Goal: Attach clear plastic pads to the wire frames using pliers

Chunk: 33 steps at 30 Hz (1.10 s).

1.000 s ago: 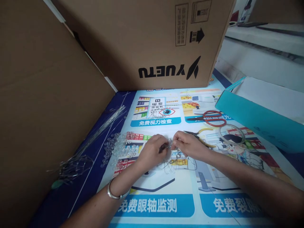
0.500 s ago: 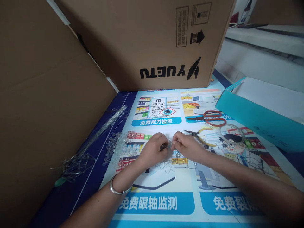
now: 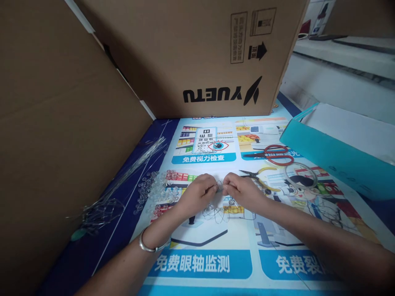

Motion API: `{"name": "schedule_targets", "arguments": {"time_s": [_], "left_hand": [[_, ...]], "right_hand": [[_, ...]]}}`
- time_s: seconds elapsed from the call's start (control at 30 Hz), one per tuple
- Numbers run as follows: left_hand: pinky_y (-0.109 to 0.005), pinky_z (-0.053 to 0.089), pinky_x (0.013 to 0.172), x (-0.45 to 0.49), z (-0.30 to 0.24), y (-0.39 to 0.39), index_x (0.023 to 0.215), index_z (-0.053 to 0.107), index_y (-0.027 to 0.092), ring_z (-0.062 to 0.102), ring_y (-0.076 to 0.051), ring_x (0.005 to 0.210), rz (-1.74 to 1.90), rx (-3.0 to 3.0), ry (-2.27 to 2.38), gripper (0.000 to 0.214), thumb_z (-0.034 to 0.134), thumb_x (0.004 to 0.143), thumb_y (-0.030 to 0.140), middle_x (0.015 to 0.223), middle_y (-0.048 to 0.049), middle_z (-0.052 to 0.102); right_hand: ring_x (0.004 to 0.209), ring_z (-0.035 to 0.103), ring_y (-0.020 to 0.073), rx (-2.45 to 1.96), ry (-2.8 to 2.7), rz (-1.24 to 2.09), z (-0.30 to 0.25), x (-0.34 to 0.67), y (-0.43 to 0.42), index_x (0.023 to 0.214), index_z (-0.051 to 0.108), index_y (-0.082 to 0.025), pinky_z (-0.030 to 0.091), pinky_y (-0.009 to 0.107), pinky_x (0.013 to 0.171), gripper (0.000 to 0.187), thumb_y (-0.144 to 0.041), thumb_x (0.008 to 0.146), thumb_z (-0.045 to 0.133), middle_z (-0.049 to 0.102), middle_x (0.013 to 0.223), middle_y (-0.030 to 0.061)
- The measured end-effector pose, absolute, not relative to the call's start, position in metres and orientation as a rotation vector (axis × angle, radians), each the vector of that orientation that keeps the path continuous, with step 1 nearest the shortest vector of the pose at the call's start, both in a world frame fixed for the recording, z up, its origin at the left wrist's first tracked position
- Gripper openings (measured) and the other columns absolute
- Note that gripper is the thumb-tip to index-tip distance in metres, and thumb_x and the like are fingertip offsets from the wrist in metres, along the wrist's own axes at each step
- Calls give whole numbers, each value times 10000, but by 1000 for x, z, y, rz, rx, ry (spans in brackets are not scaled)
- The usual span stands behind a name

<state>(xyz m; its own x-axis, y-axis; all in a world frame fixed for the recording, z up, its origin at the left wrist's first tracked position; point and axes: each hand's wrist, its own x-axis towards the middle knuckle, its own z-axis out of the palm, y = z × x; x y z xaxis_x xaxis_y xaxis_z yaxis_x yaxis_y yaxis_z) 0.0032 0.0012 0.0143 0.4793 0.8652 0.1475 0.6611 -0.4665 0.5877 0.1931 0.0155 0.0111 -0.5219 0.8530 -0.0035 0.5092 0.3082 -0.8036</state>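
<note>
My left hand (image 3: 200, 191) and my right hand (image 3: 242, 188) meet over the printed mat, fingertips nearly touching. Both are pinched on a thin wire (image 3: 219, 186); its finer details are too small to make out. Loops of fine wire (image 3: 219, 214) lie just below the fingers, with a small clear bead (image 3: 232, 201) by my right hand. A silver bangle (image 3: 147, 242) circles my left wrist. Left of my left hand is a spread of clear beads (image 3: 159, 191). Pliers with yellow handles (image 3: 262, 177) lie just beyond my right hand.
Red-handled scissors (image 3: 274, 155) and a wire coil (image 3: 300, 174) lie to the right, near a turquoise box (image 3: 336, 156). Cardboard (image 3: 216, 53) stands along the back and left. A bundle of thin wires (image 3: 132, 168) with tangled ends rests on the dark blue strip at left.
My left hand has turned a little, and its fingers now pinch closer to my right fingertips. The right hand has barely moved. The view has shifted slightly.
</note>
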Motion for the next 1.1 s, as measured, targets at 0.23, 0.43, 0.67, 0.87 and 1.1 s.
{"name": "schedule_targets", "arguments": {"time_s": [0.23,0.43,0.67,0.87,1.1], "left_hand": [[-293,398,749,-1,10,3,806,587,182,507,-151,827,625,2222,1247,142,468,784,109,822,-16,581],[-309,405,765,0,11,1,816,593,189,515,-160,842,651,2216,1256,157,477,762,99,826,-17,593],[-319,412,761,1,11,1,791,581,191,518,-168,847,658,2191,1285,142,481,754,97,832,-18,594],[-312,412,754,2,12,0,790,581,189,516,-166,841,652,2209,1291,149,473,757,92,819,-18,591],[-313,414,753,2,11,0,792,581,185,522,-162,829,667,2220,1281,159,467,755,81,795,-17,590]], "right_hand": [[564,487,84,-1178,-2095,1134,10,192,13,826,525,-222,295,194,507,79,-240,830,448,590,673,-48],[553,474,80,-1146,-1992,1266,12,193,15,820,531,-213,331,191,502,99,-278,825,456,560,674,-43],[473,437,65,-1171,-1875,1348,9,193,20,775,518,-193,344,191,451,133,-315,808,476,500,617,-48],[479,477,67,-1084,-1731,1584,13,196,23,844,551,-183,353,183,426,163,-328,776,523,543,652,-32],[558,513,84,-1095,-1706,1665,26,209,26,809,565,-163,397,199,515,215,-372,780,525,564,620,-10]]}}
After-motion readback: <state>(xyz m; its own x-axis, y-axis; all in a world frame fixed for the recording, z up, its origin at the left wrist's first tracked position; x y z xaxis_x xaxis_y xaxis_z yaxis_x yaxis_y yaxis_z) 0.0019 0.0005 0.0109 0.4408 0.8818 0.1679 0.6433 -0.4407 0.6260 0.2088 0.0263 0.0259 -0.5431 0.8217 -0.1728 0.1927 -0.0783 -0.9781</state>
